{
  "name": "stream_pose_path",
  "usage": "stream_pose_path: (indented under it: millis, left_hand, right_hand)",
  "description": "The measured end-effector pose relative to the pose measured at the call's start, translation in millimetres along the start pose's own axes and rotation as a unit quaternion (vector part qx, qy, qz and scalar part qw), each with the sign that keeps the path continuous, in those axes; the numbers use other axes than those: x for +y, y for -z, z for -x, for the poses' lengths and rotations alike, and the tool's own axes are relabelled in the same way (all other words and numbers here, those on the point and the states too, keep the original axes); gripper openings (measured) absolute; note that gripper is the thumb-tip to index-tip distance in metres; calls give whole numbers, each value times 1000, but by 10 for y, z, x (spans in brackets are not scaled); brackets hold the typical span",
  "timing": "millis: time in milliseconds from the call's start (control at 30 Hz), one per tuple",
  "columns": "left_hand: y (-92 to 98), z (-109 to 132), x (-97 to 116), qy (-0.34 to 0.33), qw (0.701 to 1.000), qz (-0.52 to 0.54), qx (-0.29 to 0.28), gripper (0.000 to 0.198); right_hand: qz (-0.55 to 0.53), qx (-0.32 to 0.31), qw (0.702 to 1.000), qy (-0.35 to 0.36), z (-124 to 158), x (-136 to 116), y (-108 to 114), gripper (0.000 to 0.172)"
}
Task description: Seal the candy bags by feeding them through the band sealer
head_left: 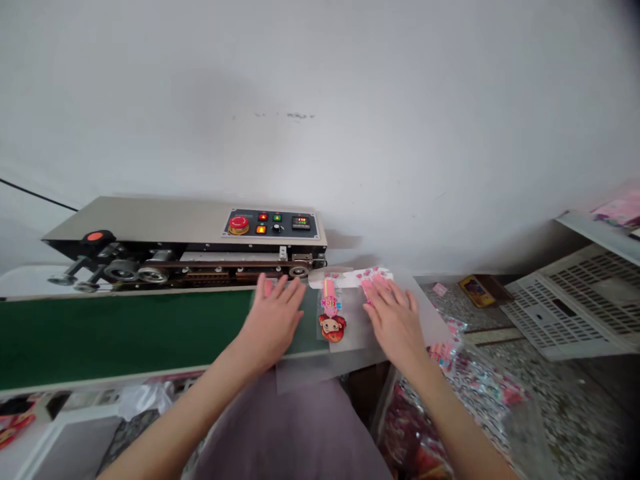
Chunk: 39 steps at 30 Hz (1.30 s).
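My left hand (274, 319) lies palm down with fingers spread over a pink packet (269, 287) at the right end of the green belt (200, 333), close to the sealing machine (180, 227). Between my hands a clear packet with a red-haired cartoon figure (333, 327) rests on a translucent sheet (310, 373). My right hand (397, 320) is spread flat on another pink packet (373, 287), mostly covered by the fingers. A white strip with pink prints (350, 277) runs along the back of the sheet.
A control panel (270, 224) with a red button and lit display faces me. At the lower right are heaped clear packets (475, 387). White plastic crates (575, 300) stand at the right. A white wall (320, 133) rises behind the machine.
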<state>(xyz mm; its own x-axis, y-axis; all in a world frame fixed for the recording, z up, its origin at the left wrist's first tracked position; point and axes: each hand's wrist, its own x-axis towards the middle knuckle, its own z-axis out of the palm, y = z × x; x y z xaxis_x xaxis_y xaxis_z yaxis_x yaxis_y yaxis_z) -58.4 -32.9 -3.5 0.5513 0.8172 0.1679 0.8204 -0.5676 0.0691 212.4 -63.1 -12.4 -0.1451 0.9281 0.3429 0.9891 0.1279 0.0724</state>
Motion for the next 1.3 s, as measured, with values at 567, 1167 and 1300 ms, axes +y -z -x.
stream_pose_path:
  millis: [567, 1167, 1300]
  left_hand:
    - [-403, -83, 365, -78, 996, 48, -22, 59]
    - [-401, -20, 276, -42, 998, 40, 11, 58]
    - [-335, 86, 120, -30, 999, 20, 6, 57]
  right_hand:
    - [-87, -20, 996, 27, -259, -325, -60, 41]
    - [-16, -12, 1000, 22, -5, 45, -144, 44]
    - [-6, -15, 1000, -3, 115, -220, -193, 45]
